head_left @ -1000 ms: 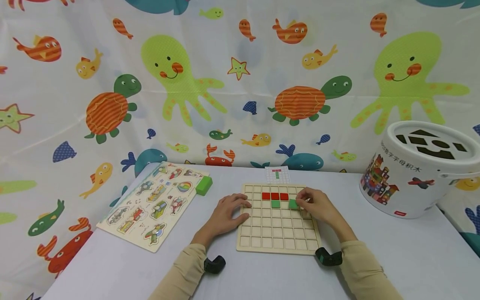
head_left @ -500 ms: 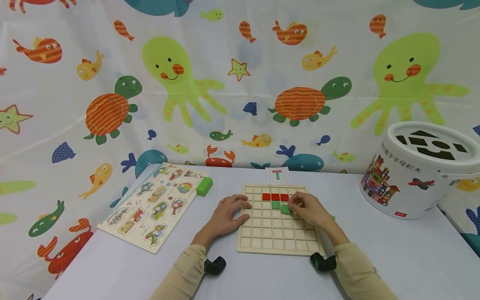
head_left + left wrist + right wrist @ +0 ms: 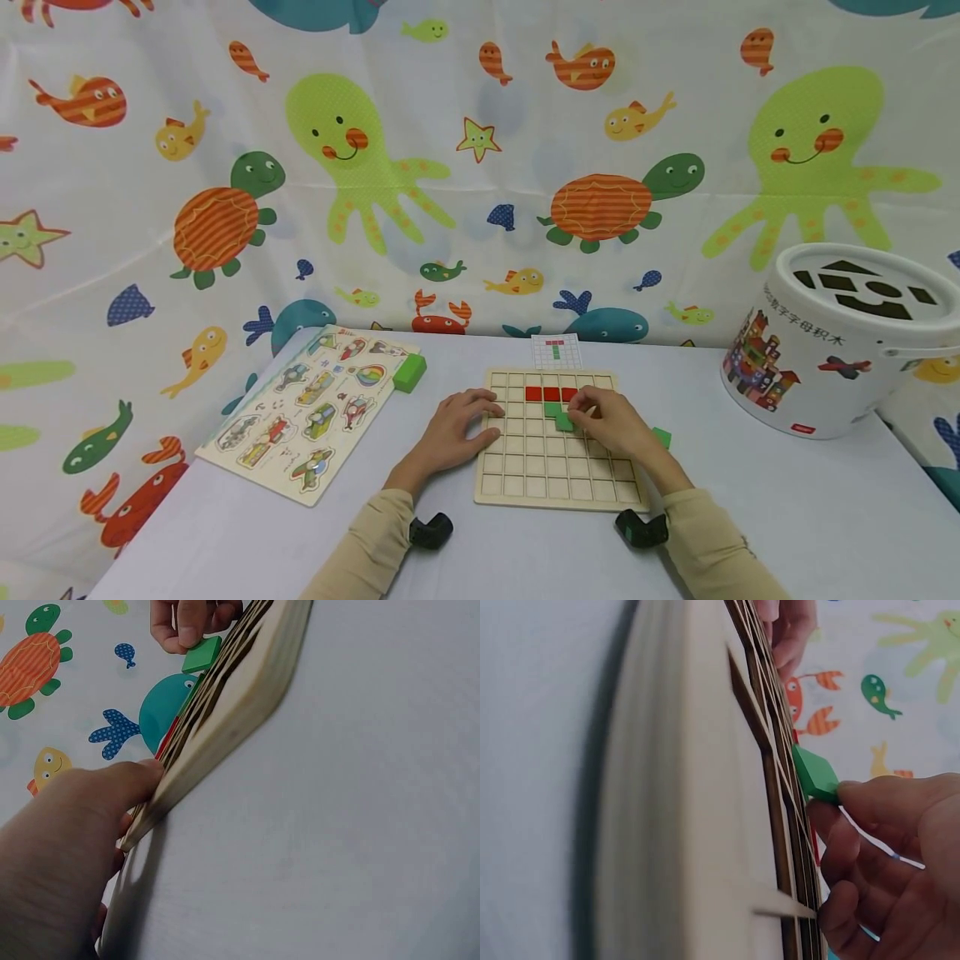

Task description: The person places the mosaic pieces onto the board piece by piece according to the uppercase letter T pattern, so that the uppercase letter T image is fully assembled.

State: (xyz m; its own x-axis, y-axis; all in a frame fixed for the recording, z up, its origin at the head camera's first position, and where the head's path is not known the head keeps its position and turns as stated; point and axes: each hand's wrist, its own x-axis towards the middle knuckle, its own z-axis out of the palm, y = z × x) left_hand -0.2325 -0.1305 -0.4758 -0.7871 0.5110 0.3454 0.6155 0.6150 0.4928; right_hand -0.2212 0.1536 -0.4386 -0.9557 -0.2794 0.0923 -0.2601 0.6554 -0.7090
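Red tiles (image 3: 551,393) in wooden brd (image 3: 535,464)

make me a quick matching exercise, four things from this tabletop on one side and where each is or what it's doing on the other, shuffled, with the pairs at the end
1. Left hand
2. Right hand
3. Pattern card
4. White bucket

A. Stands on the table to the right of the grid board
B. Pinches a green tile
C. Lies just beyond the grid board's far edge
D. Rests on the grid board's left edge

Pairs: 1-D, 2-B, 3-C, 4-A
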